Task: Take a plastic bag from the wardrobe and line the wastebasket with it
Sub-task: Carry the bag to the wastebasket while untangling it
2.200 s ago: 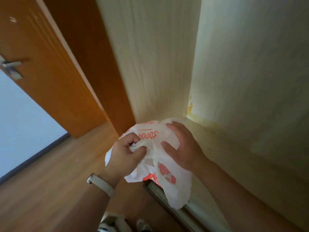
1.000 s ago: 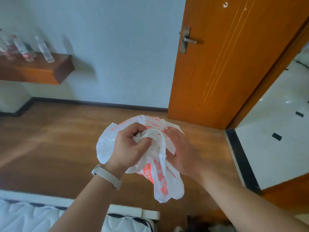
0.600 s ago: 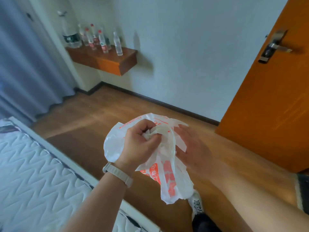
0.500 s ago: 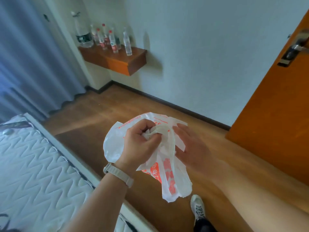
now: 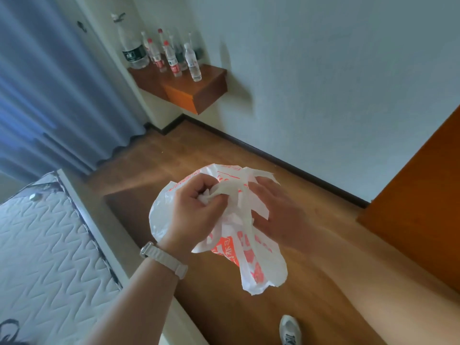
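A crumpled white plastic bag (image 5: 251,257) with orange print hangs in front of me, above the wooden floor. My left hand (image 5: 194,212), with a pale watch strap on its wrist, is fisted around the bag's bunched handles. My right hand (image 5: 276,215) holds the bag's right side, fingers partly spread against the plastic. The bag's lower end dangles free below both hands. No wastebasket and no wardrobe are in view.
A bare quilted mattress (image 5: 47,257) fills the lower left. Blue curtains (image 5: 44,90) hang at the left. A wall-mounted wooden shelf (image 5: 196,88) carries several water bottles (image 5: 171,58). An orange door (image 5: 423,207) stands at the right. My shoe (image 5: 290,329) is on the floor.
The view has swung left, from the wardrobe past the door to the bed and curtains. Both hands keep the same hold on the bag.
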